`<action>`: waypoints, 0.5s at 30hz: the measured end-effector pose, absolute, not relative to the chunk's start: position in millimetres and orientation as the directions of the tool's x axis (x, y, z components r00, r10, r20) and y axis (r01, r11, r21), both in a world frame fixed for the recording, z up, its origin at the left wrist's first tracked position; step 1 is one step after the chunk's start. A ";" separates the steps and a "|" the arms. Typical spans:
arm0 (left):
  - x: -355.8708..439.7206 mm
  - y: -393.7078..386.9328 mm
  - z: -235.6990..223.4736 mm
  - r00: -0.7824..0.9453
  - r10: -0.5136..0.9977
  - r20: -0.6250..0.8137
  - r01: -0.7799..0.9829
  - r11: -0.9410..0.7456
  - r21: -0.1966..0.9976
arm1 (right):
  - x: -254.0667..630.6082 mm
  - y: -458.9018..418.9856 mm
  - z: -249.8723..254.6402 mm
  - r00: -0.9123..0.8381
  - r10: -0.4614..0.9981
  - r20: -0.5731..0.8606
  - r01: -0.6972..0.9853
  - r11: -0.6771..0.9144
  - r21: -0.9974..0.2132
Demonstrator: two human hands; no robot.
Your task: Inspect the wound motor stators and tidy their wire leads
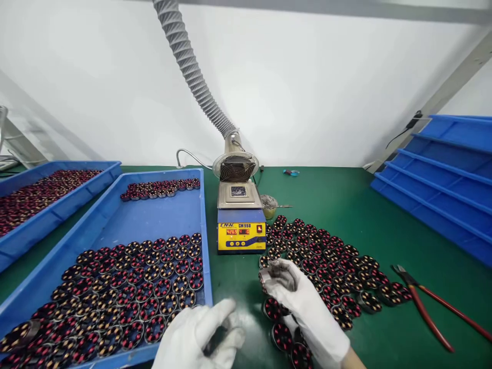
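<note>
Both my hands wear white gloves near the table's front edge. My right hand (303, 302) is curled around a small wound stator ring (273, 271), held above the loose stators (326, 256) spread on the green mat. My left hand (200, 335) hangs low beside the near blue tray (154, 215), fingers bent in a pinch on a blurred dark piece I cannot make out. The tray holds rows of red and copper stators (126, 292).
A yellow solder pot (241, 220) stands at centre under a grey fume hose (192, 66). Another blue tray of stators (46, 192) lies far left. Stacked blue trays (446, 174) stand at right. Red-handled pliers (430, 307) lie on the mat.
</note>
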State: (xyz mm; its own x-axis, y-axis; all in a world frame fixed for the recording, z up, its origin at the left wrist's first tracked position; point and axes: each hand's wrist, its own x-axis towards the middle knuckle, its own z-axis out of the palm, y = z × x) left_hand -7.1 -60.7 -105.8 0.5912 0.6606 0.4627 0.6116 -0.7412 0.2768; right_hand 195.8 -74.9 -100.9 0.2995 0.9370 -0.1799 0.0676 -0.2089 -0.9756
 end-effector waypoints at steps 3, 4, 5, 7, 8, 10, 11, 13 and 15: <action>9.1 -60.1 -106.8 0.571 0.543 0.616 0.578 -0.798 0.168 | 181.5 -88.1 -94.9 0.065 0.965 -0.256 -0.579 -0.172 -0.797; 13.8 -59.8 -107.0 0.570 0.510 0.644 0.577 -0.807 0.129 | 175.5 -91.9 -94.0 -0.010 0.971 -0.240 -0.646 -0.189 -0.740; 17.4 -59.5 -107.0 0.561 0.489 0.668 0.581 -0.807 0.103 | 169.7 -95.1 -93.4 -0.055 0.973 -0.223 -0.670 -0.201 -0.714; 20.4 -59.4 -106.1 0.528 0.495 0.690 0.593 -0.796 0.117 | 161.6 -99.6 -92.4 -0.051 0.979 -0.195 -0.640 -0.182 -0.746; 20.1 -59.7 -104.9 0.517 0.513 0.685 0.583 -0.797 0.158 | 159.9 -101.0 -91.9 -0.005 0.983 -0.182 -0.597 -0.149 -0.788; 17.5 -61.4 -100.8 0.518 0.559 0.647 0.512 -0.809 0.289 | 162.1 -102.5 -91.2 0.133 0.981 -0.139 -0.456 -0.064 -0.887; 16.2 -62.6 -98.2 0.527 0.584 0.617 0.467 -0.806 0.364 | 165.4 -103.0 -91.0 0.197 0.975 -0.102 -0.371 -0.023 -0.928; 15.5 -64.8 -92.8 0.530 0.626 0.572 0.396 -0.779 0.485 | 174.6 -103.4 -90.8 0.223 0.975 0.011 -0.202 0.057 -0.978; 18.0 -66.1 -88.1 0.512 0.657 0.553 0.365 -0.749 0.553 | 183.1 -103.0 -89.4 0.129 0.982 0.138 -0.063 0.147 -0.987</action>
State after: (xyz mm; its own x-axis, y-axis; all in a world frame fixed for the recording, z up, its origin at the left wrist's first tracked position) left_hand 18.0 -66.1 -88.1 0.5115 0.6575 0.5532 0.3647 -0.7491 0.5530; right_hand 183.1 -103.0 -89.4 0.1292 0.9820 0.1380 -0.0626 0.1470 -0.9872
